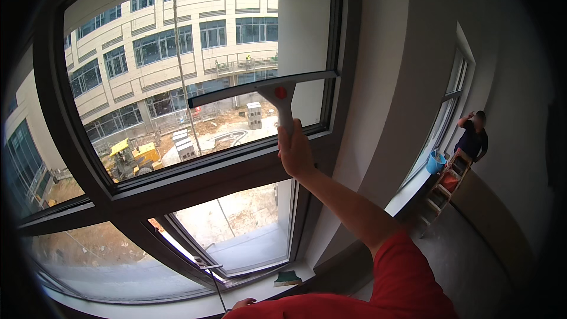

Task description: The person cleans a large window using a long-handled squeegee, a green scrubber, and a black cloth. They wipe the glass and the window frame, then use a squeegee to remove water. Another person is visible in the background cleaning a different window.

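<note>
My right hand (293, 149) is raised and wrapped round the handle of a window squeegee (284, 106), pale grey with a red dot at its head. The long blade spans much of the upper window pane (224, 59), tilted slightly, its right end close to the dark frame. My left hand (243, 303) shows only in part at the lower edge, above the sill, and its fingers are mostly hidden. Beside it rises a thin dark rod (218, 292) with a pale crosspiece. A dark green pad (287, 278) lies on the sill.
A lower window sash (236, 224) stands tilted out of its frame. Far right, another person (474, 136) is by a wooden stepladder (444, 189), near a blue bucket (436, 162) at another window. Outside are a pale building (207, 12) and a yellow machine (139, 156).
</note>
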Tool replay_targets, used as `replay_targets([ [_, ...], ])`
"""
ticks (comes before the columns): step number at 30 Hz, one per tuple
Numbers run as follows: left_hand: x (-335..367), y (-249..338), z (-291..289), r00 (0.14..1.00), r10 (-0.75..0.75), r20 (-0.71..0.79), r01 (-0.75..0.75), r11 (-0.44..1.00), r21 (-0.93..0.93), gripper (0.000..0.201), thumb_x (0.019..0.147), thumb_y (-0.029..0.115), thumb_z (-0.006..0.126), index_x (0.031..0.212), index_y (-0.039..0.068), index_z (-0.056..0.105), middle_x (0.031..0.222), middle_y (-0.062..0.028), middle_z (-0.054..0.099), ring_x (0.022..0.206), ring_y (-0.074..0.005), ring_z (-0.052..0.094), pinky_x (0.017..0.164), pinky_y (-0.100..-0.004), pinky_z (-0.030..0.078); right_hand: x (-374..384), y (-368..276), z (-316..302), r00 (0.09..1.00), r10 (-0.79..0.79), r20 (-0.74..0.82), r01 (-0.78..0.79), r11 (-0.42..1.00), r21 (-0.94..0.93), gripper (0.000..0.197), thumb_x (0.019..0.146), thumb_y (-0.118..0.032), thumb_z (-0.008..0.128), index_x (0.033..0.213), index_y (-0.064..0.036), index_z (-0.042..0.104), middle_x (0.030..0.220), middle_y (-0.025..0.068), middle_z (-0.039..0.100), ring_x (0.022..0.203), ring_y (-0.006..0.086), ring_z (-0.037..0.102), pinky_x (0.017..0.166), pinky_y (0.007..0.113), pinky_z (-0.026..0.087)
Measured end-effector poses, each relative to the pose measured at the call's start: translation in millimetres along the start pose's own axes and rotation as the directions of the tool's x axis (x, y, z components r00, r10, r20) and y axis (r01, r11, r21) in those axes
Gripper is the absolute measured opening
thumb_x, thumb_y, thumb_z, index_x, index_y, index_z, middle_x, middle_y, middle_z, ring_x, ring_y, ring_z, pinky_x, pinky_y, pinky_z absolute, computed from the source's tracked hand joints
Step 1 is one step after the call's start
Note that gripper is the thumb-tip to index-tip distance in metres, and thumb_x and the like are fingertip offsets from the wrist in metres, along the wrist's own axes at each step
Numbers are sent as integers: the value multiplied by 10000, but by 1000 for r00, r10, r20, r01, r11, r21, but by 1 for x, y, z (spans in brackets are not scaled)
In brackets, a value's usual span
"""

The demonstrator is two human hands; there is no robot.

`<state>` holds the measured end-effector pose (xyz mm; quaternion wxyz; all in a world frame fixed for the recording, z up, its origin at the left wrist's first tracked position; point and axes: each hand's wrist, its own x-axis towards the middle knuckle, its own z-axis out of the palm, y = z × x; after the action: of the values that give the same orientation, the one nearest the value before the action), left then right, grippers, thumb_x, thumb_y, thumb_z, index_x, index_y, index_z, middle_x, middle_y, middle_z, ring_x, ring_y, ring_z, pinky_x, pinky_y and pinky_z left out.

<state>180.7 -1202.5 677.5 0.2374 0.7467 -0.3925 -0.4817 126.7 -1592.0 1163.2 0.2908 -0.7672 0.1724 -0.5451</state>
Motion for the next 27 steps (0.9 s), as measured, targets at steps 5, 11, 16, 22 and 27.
replay_targets([
  [5, 8, -5, 0, 999, 18, -35, -18, 1000, 3, 455, 876, 396, 616, 1239, 124, 580, 1104, -103, 678, 1017, -286, 644, 893, -374, 503, -91, 29, 1, 968, 212, 137, -210, 977, -28, 312, 958, -320, 496, 1080, -35, 458, 797, 258, 618, 799, 466, 606, 680, 529, 466],
  [11, 11, -13, 17, 998, -38, -46, 41, 997, 65, 465, 872, 420, 614, 1235, 130, 580, 1126, -109, 671, 1045, -278, 636, 908, -376, 497, -107, 18, -16, 896, 381, 230, -369, 925, -94, 343, 953, -314, 509, 1046, 11, 455, 808, 303, 626, 802, 481, 606, 652, 509, 481],
  [16, -17, 21, 31, 998, -32, -59, 36, 997, 72, 414, 867, 353, 603, 1211, 124, 598, 1128, -117, 668, 1041, -271, 636, 917, -368, 493, -93, -27, -45, 818, 477, 322, -492, 870, -36, 358, 953, -382, 520, 1020, -34, 469, 612, 68, 581, 544, 175, 635, 509, 332, 490],
  [22, -40, 2, 28, 996, -48, -71, 50, 998, 25, 406, 864, 341, 599, 1208, 125, 601, 1126, -116, 669, 1040, -270, 636, 918, -367, 493, -62, -122, 0, 941, 65, 331, -246, 803, 542, 248, 977, -263, 517, 1028, -43, 415, 791, 73, 618, 557, 116, 605, 519, 255, 496],
  [27, -43, -9, 9, 988, -46, -147, 44, 999, -16, 400, 862, 331, 596, 1204, 125, 603, 1124, -114, 669, 1040, -269, 636, 919, -365, 492, 19, -229, 26, 933, -176, 315, -91, 730, 677, 265, 982, -269, 496, 1048, -36, 388, 880, 77, 666, 463, 78, 537, 424, 229, 474],
])
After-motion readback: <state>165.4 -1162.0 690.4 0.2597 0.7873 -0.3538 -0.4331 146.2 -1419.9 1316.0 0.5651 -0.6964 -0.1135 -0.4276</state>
